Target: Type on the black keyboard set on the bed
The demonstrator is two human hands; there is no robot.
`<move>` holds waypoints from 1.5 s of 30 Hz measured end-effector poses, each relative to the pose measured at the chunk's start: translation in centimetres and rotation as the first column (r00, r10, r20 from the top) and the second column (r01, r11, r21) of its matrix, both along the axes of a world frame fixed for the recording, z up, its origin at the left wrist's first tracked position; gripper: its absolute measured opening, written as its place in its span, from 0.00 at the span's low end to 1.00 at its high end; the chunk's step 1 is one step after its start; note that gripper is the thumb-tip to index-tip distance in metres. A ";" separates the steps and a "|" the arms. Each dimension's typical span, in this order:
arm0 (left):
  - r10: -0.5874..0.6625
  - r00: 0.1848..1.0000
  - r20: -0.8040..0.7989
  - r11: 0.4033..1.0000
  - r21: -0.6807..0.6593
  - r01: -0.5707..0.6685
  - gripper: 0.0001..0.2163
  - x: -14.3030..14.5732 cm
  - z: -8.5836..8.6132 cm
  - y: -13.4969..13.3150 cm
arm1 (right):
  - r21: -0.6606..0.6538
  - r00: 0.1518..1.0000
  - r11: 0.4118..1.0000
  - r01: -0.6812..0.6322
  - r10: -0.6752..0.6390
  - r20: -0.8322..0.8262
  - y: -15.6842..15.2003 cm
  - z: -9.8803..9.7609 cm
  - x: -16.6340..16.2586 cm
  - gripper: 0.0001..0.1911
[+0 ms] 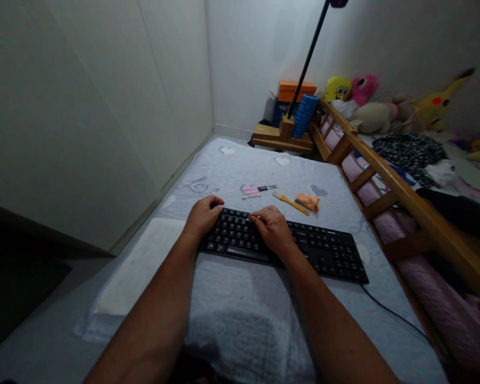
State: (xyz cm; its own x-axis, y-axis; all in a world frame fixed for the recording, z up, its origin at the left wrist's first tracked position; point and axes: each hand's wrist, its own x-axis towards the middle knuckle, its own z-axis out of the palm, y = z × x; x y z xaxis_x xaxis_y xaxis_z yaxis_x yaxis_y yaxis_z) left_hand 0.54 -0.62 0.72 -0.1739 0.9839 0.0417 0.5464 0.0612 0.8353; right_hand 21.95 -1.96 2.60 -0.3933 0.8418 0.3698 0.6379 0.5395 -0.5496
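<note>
Forearms (160,298) extend, left hand (202,218) and right hand (273,228) on keyboard (328,253).

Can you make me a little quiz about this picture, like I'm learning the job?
1. True or false: the left hand is at the keyboard's right end.
2. What lies just left of the orange cloth? (a) blue roller (b) brush (c) pink toy
3. Fill in: the brush's handle is ____.

Key: 1. False, it is at the left end. 2. b. 3. Yellow.
</note>
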 end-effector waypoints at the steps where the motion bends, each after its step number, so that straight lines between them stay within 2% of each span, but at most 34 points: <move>1: -0.001 1.000 -0.001 1.000 -0.002 0.001 0.12 0.0 0.0 0.0 | 0.003 1.000 1.000 -0.001 0.001 0.002 0.0 -0.1 0.0 0.08; 18: 0.008 1.000 0.021 1.000 -0.006 -0.007 0.11 0.2 0.2 -0.1 | -0.033 0.999 0.999 -0.029 0.030 0.038 -0.6 0.6 -0.1 0.08; 33: 0.009 0.998 0.064 1.000 -0.002 -0.009 0.11 0.0 0.1 0.0 | -0.002 0.999 1.000 0.012 -0.012 0.050 0.8 0.5 -0.2 0.08; 39: 0.057 0.986 0.159 0.998 -0.014 -0.055 0.10 0.0 0.3 -0.1 | -0.026 0.994 1.000 -0.013 0.016 0.112 1.5 1.0 -0.5 0.08; 45: 0.132 0.934 0.331 0.991 -0.020 -0.133 0.13 0.0 0.3 0.0 | -0.021 0.996 1.000 -0.001 0.003 0.089 1.5 0.6 -1.3 0.08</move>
